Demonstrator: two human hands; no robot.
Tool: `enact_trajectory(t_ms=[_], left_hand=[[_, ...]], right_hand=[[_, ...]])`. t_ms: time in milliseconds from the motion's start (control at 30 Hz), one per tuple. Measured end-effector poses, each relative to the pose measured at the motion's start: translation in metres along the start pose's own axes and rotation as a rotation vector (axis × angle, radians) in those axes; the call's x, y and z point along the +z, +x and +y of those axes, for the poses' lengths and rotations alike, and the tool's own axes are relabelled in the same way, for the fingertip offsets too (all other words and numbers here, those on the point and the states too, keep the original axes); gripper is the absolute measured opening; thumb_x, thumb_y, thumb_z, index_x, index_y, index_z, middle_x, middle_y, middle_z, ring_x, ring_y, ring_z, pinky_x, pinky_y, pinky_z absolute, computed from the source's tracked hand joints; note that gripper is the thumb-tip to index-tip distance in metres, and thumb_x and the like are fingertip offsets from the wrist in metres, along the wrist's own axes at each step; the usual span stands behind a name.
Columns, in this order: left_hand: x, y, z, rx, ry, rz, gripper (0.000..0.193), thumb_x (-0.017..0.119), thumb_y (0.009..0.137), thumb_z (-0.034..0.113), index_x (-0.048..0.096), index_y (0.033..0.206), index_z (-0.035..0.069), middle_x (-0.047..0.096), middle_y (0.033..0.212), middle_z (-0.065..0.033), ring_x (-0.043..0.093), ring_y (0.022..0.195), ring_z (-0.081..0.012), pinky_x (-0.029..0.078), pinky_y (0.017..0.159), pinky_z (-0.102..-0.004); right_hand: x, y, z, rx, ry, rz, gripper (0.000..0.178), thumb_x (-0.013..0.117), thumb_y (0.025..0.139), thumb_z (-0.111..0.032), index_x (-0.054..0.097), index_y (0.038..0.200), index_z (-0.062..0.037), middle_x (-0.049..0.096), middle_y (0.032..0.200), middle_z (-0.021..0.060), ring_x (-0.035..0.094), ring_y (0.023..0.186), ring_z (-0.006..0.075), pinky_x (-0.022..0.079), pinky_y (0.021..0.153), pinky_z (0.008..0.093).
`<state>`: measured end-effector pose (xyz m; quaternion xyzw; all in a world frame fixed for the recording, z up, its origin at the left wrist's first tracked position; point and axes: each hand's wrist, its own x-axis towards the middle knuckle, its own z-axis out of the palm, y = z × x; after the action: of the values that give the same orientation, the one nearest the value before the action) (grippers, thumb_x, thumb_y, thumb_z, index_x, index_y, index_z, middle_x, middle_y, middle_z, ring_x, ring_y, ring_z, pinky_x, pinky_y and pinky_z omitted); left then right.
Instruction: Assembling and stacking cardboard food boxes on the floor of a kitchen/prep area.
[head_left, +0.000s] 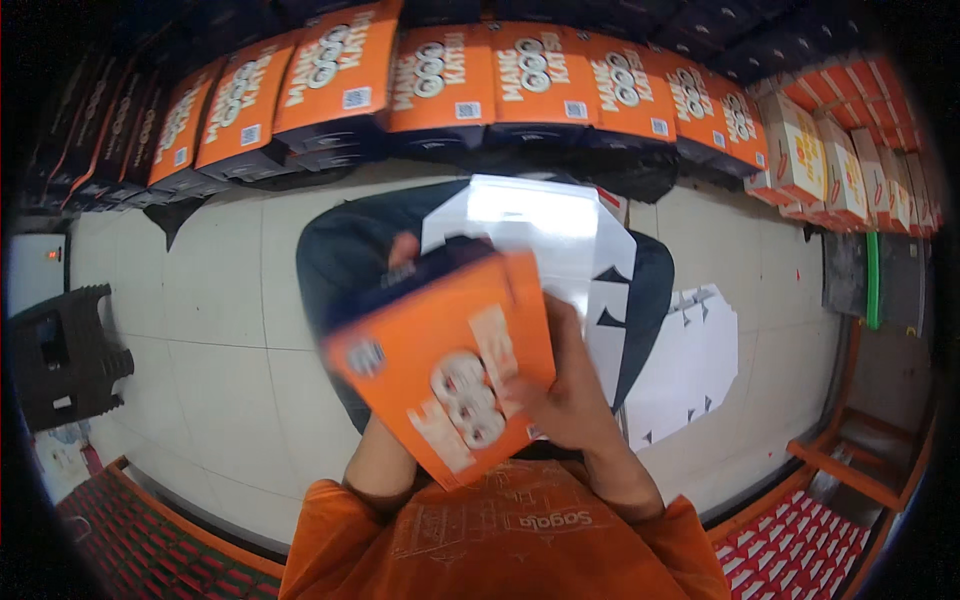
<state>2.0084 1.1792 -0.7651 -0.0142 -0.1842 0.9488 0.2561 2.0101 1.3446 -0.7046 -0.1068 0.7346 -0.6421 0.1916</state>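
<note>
An orange-and-navy cardboard box (410,365), folded into shape, is held tilted in front of my chest, slightly blurred. My right hand (570,390) grips its right side, with the fingers against the orange face. Most of my left hand (403,249) is hidden behind the box; only a fingertip shows past the navy far edge, and the forearm comes up below the box's left side. Beyond the box, a flat white cardboard blank (530,212) with cut slots and angled corners lies across my crossed legs.
More flat white blanks (690,365) lie on the tiled floor to my right. A row of finished orange boxes (540,80) stands along the far side, with white-and-yellow boxes (800,160) at the right. A dark plastic stool (65,355) is at the left, a wooden frame (850,470) at the right.
</note>
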Motion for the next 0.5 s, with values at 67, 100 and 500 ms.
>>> enact_trajectory(t_ms=[67,100,500], left_hand=[[-0.021,0.007,0.008,0.223,0.169,0.106,0.073,0.056,0.083,0.055,0.044,0.132,0.002,0.045,0.138,-0.0183,0.051,0.12,-0.0296,0.042,0.101,-0.0418],[-0.032,0.012,0.009,0.332,0.249,0.158,0.069,0.057,0.084,0.05,0.043,0.133,0.004,0.044,0.138,-0.0165,0.051,0.118,-0.0287,0.042,0.101,-0.0403],[-0.106,0.035,-0.09,0.13,2.125,0.389,0.06,0.072,0.071,0.024,0.046,0.118,-0.005,0.05,0.11,-0.0228,0.052,0.1,-0.0382,0.046,0.084,-0.0432]], right_hand=[[0.002,0.008,-0.014,0.241,0.033,-0.07,0.068,0.065,0.085,-0.017,0.03,0.138,0.0065,0.044,0.133,0.0163,0.044,0.122,0.0228,0.032,0.104,0.0353],[-0.003,0.02,-0.019,0.128,0.062,0.082,0.066,0.064,0.086,-0.021,0.032,0.137,0.007,0.046,0.132,0.016,0.045,0.12,0.0215,0.035,0.102,0.0334],[-0.038,0.24,-0.007,-0.013,-0.585,0.385,0.061,0.051,0.093,-0.047,0.057,0.116,0.0089,0.064,0.099,0.0232,0.063,0.094,0.029,0.047,0.082,0.0352]])
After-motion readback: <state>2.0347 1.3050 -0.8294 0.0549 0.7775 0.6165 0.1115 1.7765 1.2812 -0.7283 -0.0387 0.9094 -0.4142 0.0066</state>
